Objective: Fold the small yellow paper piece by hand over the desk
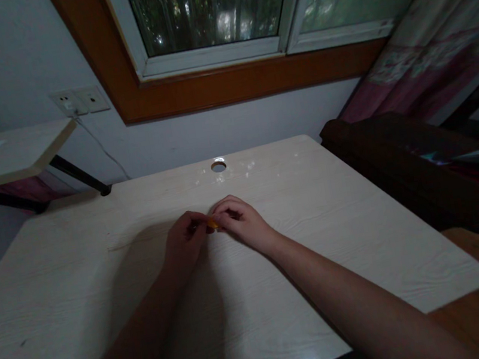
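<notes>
Between my two hands is a small orange-yellow piece (212, 224), mostly covered by fingers, so its kind does not show. My left hand (186, 236) pinches its left side with thumb and fingertips. From the right, my right hand (241, 218) closes thumb and fingers on the same piece. The hands meet just above or on the pale wood-grain desk (334, 261), near its middle; whether the piece touches the surface I cannot tell.
A cable hole (218, 166) sits near the desk's back edge. At the left, a raised shelf (13, 156) stands on black legs. Behind are a wall socket with a white cord (102, 146) and a window (220, 55). A dark brown piece of furniture (392, 167) borders the right side.
</notes>
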The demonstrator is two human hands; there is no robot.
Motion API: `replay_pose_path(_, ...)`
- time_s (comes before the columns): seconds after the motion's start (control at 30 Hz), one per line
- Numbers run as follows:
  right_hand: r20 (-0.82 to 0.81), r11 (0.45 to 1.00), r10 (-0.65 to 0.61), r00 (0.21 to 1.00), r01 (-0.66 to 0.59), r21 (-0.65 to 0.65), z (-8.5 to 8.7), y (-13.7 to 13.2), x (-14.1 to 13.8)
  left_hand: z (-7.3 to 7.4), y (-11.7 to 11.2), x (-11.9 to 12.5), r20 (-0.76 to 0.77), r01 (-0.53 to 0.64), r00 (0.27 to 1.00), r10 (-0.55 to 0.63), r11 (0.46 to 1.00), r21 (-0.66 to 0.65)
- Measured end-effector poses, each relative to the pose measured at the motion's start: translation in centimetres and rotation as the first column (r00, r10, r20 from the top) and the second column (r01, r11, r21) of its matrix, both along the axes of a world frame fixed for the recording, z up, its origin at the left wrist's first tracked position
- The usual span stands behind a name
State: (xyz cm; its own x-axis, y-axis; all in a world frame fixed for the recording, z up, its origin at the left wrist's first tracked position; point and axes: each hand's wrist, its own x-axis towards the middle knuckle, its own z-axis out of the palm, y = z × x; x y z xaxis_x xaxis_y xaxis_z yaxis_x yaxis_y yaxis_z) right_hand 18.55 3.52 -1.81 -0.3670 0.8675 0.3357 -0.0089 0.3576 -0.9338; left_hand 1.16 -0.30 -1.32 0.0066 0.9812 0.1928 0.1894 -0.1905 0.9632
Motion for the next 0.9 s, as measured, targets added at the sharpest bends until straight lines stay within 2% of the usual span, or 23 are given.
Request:
replay_pose_path(0.07,-0.024,0.994,0.041,0.999,-0.043,-0.099,-0.3,0.1,-0.1,0.1,-0.1,0.0,-0.044,-0.003,0.999,0.004,1.0,0.018)
replay_pose_path(0.17,-0.019,0.989,0.038,0.999,-0.04,-0.144,-0.5,0.1,-0.1,0.3,-0.2,0.1,-0.063,-0.002,0.998,0.003,1.0,0.014)
replay_pose_path(0.43,0.136,0.992,-0.094,0.986,0.082,0.092,-0.2,0.0,0.1,0.4,-0.3,0.3,-0.063,-0.016,0.998,0.016,1.0,0.004)
replay_pose_path(0.53,0.138,0.99,-0.102,0.985,0.086,0.116,-0.1,0.0,0.2,0.0,0.0,0.3,-0.002,-0.022,1.0,0.022,1.0,-0.018)
replay_pose_path(0.63,0.134,0.985,-0.118,0.984,0.099,0.14,0.0,0.0,0.2,-0.3,0.3,0.3,0.131,-0.039,0.99,0.047,0.997,-0.062)
replay_pose_path(0.77,0.114,0.978,-0.13,0.985,0.109,0.177,0.1,-0.1,0.2,-0.4,0.6,0.3,0.277,0.002,0.96,0.035,0.991,-0.131)
replay_pose_path(0.9,0.094,0.981,-0.122,0.988,0.106,0.161,0.3,-0.3,0.2,-0.4,0.7,0.1,0.29,-0.002,0.956,0.042,0.991,-0.137)
